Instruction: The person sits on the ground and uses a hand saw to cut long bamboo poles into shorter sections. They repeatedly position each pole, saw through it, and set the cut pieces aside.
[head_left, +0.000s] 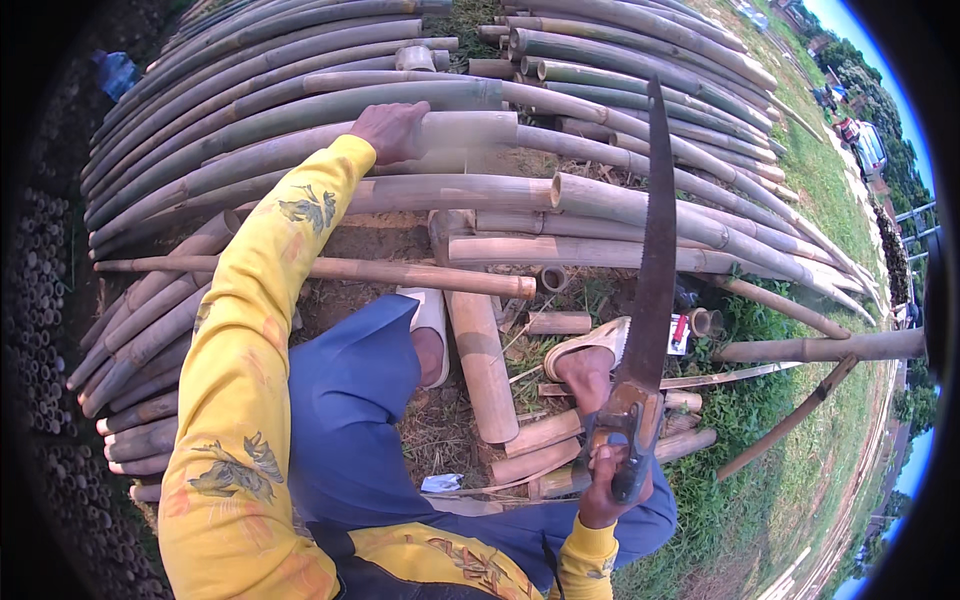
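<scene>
My left hand [392,131] reaches forward, its fingers closed over a bamboo pole [478,128] near that pole's cut end. My right hand [605,490] is wrapped around the handle of a handsaw [655,240], held up near my right knee. The long, dark, toothed blade points up and away, tip high, and in the picture crosses in front of the bamboo on the right. Blade and gripped pole are apart. Between my feet lies a thick bamboo piece [481,365]. A thinner bamboo pole [430,274] passes under my left forearm.
Rows of bamboo poles [250,110] lie ahead, left and right. Short offcuts [540,432] are by my right foot, near a small red-and-white packet [679,334]. Bamboo props [820,347] stand at the right. Stacked pole ends [45,250] fill the far left; grass [800,480] lies right.
</scene>
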